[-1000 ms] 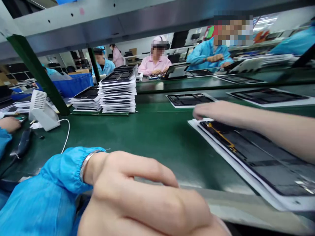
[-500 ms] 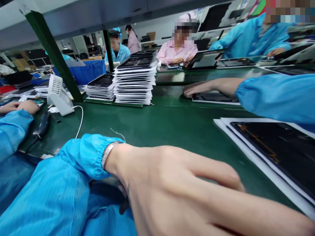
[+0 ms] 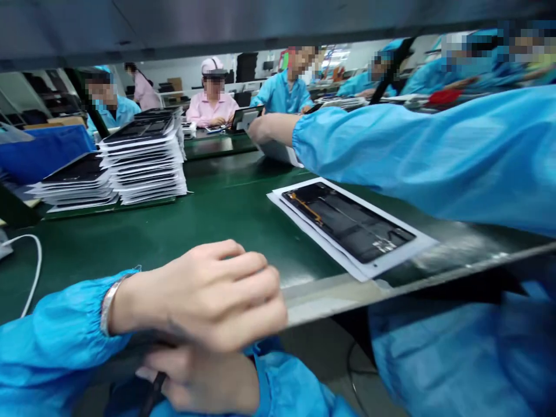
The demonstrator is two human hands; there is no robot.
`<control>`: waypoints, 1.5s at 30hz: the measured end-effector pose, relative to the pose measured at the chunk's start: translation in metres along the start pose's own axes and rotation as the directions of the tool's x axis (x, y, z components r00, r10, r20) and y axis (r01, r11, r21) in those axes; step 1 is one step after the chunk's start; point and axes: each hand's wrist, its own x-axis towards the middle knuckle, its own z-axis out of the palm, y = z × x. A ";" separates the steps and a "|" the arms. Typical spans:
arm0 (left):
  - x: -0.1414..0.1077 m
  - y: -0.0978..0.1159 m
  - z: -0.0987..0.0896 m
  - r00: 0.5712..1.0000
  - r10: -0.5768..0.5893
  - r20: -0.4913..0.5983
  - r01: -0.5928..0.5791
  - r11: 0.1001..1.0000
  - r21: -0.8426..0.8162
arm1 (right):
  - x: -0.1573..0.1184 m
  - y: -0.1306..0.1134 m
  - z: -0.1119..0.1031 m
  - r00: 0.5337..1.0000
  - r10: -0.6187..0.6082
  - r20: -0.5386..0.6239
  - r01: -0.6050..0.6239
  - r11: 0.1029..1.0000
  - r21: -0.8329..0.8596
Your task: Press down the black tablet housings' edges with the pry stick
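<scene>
My left hand (image 3: 212, 292), with a silvery band at its wrist, hovers over the front edge of the green bench with its fingers curled in. Whether anything is in those fingers is hidden. Just below it, partly covered and blurred, my right hand (image 3: 212, 373) is closed around a dark, slim handle-like tool (image 3: 154, 394). To the right of my hands and apart from them, a black tablet-like panel (image 3: 343, 217) with an orange flex strip lies on white sheets (image 3: 284, 223) at the bench edge.
A co-worker's blue sleeve (image 3: 412, 156) reaches across from the right, the hand at a tilted white-edged sheet (image 3: 280, 152). Tall and low stacks of panels with paper (image 3: 145, 168) stand at the back left. A blue bin (image 3: 47, 150) and white cable (image 3: 37, 272) are left. A shelf (image 3: 260, 29) hangs overhead.
The view has swung right. My left hand, stretched out large in front before, is now farther off and curled. My right hand has come into sight. The co-worker's hand now has a sheet tilted up.
</scene>
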 end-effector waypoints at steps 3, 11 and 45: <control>0.001 -0.024 0.025 0.994 0.074 0.076 -0.082 0.990 0.115 | -0.003 -0.009 0.002 1.000 -0.013 -0.016 0.014 0.998 0.054; -0.014 -0.060 0.054 0.992 -0.024 0.125 0.005 0.988 0.154 | -0.106 0.027 -0.138 0.923 0.371 -0.103 -0.359 0.733 -0.578; 0.060 -0.087 0.174 0.296 -0.779 0.553 0.313 -0.468 -0.826 | -0.092 0.091 -0.165 0.903 0.343 -0.259 -0.422 0.822 -0.382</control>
